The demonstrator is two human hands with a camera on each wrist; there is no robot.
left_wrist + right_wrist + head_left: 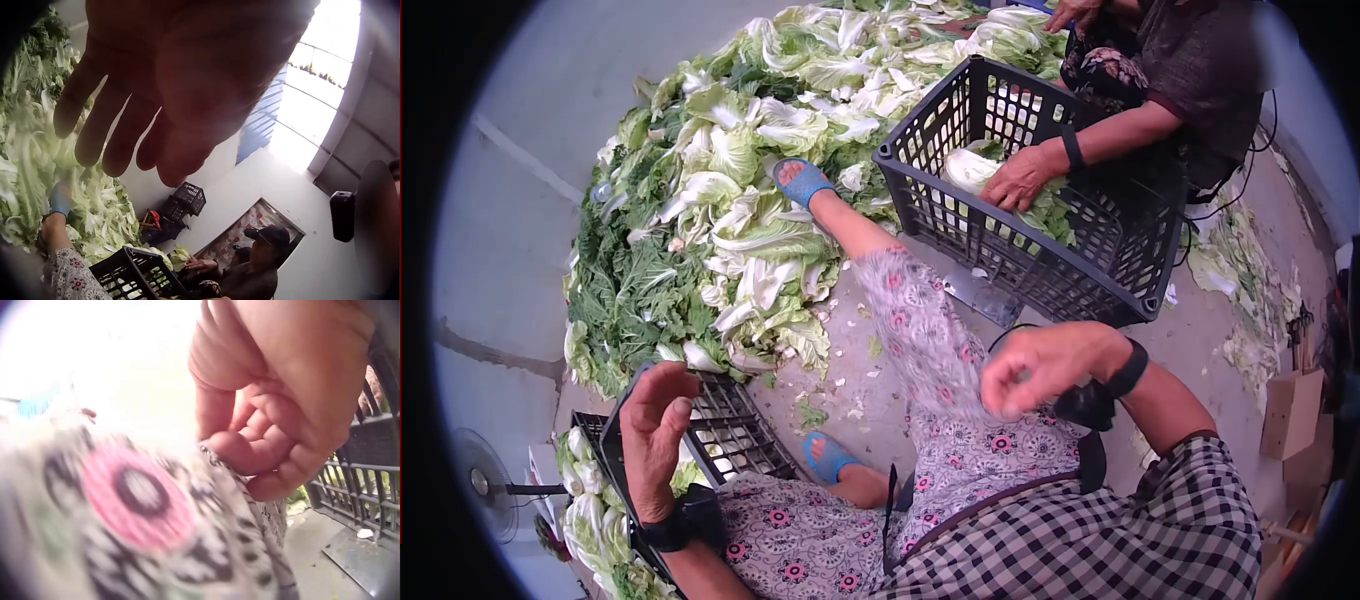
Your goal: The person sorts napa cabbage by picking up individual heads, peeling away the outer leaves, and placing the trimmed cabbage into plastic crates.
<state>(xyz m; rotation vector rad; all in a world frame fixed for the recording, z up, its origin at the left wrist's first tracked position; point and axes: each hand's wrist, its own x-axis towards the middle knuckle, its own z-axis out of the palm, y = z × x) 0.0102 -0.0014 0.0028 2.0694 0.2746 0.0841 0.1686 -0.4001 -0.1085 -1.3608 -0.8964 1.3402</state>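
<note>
**Hands raised over lap and crates**

The left hand [652, 432] is held open, fingers loosely spread, above the black plastic lattice crate [730, 432] of cabbages. The floral patterned trouser fabric [930, 345] at the knee is pinched by the curled right hand [1040, 365].

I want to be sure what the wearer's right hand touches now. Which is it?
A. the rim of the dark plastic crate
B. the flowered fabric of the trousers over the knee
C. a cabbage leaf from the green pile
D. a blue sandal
B: the right hand has curled fingers pinching the pink-flowered trouser fabric over the knee, apart from the dark plastic crate.
</note>
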